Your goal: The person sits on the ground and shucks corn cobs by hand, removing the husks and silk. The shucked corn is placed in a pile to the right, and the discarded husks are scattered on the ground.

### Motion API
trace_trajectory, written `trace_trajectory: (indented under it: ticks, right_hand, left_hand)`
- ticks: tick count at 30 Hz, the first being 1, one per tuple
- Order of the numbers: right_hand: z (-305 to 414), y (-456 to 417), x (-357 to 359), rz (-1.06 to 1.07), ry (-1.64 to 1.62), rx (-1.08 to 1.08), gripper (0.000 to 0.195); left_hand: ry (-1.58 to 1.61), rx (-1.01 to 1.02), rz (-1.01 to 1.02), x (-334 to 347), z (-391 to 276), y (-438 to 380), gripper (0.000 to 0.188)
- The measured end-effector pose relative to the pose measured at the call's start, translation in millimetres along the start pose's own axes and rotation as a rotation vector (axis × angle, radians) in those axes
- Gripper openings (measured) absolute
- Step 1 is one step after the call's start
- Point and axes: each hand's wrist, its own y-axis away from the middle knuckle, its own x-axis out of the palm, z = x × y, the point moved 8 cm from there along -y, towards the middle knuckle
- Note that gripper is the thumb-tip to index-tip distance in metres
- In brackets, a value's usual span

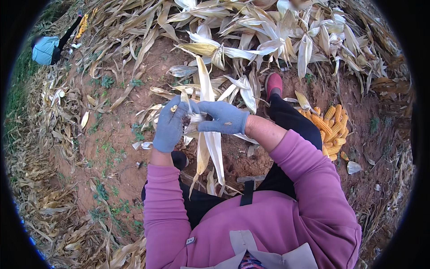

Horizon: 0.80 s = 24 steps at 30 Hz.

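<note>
Both hands wear blue-grey knit gloves and meet above the ground between my legs. My left hand [171, 122] is closed around a piece of pale corn husk that sticks up past its thumb. From the right, my right hand [223, 117] grips the base of the same bunch, thumb and fingers around it. Long dry corn husk leaves [214, 151] spread from the grip, up and down. Whether an ear is inside the bunch cannot be told. Husked yellow corn cobs [332, 129] lie in a pile on the soil beside my right leg.
Dry corn stalks and husks [248, 30] lie thick ahead. More dry leaves [43, 201] cover the left side. Small green weeds [100, 191] grow in the reddish soil. Another person [47, 50] in a light blue top is far off at upper left, near more yellow cobs [82, 27].
</note>
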Motion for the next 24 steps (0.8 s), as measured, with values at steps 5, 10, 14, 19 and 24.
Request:
trace_trajectory:
  ticks: [5, 10, 14, 19, 24]
  right_hand:
    - [-10, 0, -10, -0.062, 0.189, 0.098, 0.033]
    - [-15, 1, -32, -0.243, 0.254, 0.228, 0.033]
    - [-20, -1, -24, -0.238, 0.287, 0.209, 0.031]
    - [-20, -1, -18, -0.207, 0.296, 0.207, 0.029]
    - [-25, -4, -14, -0.113, 0.064, 0.091, 0.023]
  left_hand:
    - [0.089, 0.004, -0.098, 5, -9, -7, 0.028]
    - [-0.129, -0.064, -0.126, 0, 14, -9, 0.023]
    - [-0.193, -0.128, -0.094, 11, 29, -8, 0.019]
    - [-0.374, -0.042, -0.103, 19, 18, -6, 0.020]
    - [-0.506, 0.135, -0.221, 7, 14, -4, 0.023]
